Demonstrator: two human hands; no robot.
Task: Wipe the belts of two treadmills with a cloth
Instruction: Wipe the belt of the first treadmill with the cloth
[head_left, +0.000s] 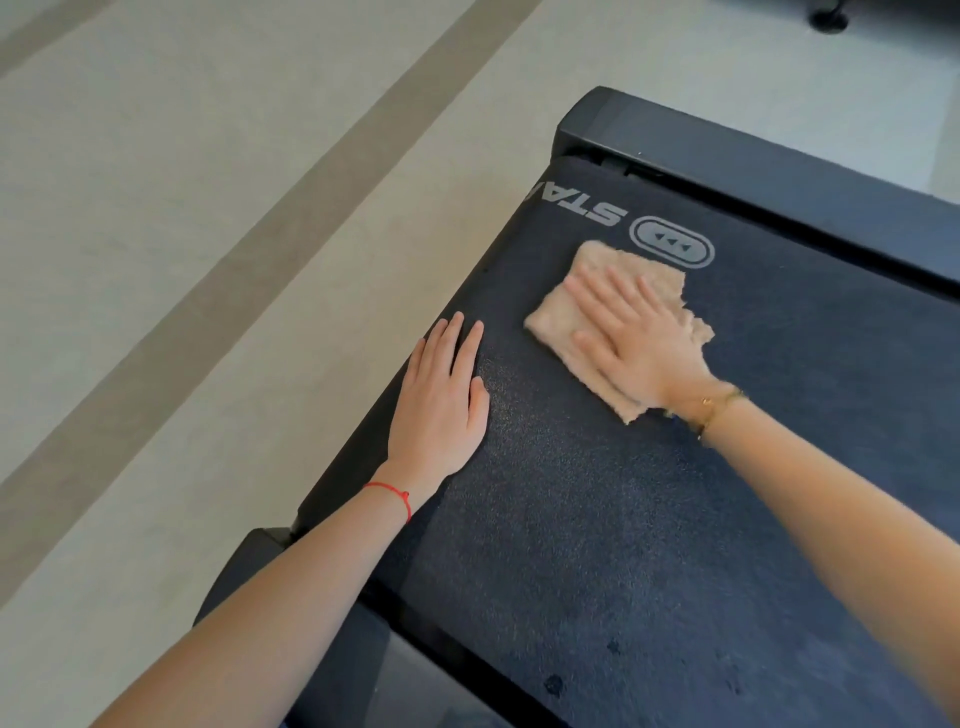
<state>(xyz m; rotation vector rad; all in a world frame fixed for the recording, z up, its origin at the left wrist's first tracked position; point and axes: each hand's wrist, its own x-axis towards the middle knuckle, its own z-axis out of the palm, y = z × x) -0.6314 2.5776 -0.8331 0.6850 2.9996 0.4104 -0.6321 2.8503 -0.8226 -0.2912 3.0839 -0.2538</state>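
Note:
A dark textured treadmill belt (597, 519) runs diagonally across the view, with a grey logo near its far end. A beige cloth (561, 306) lies flat on the belt just below the logo. My right hand (639, 338) presses on the cloth with straight, spread fingers and covers its middle. My left hand (441, 400) rests flat on the belt's left edge, fingers straight, a hand's width to the left of the cloth. A red string sits on my left wrist and a thin gold bracelet on my right.
The treadmill's black frame (727, 156) borders the belt at the far end and along the right side rail. Pale floor with a darker stripe (260, 249) lies to the left. A dark round base (828, 21) stands at the top right. Dark spots mark the near belt.

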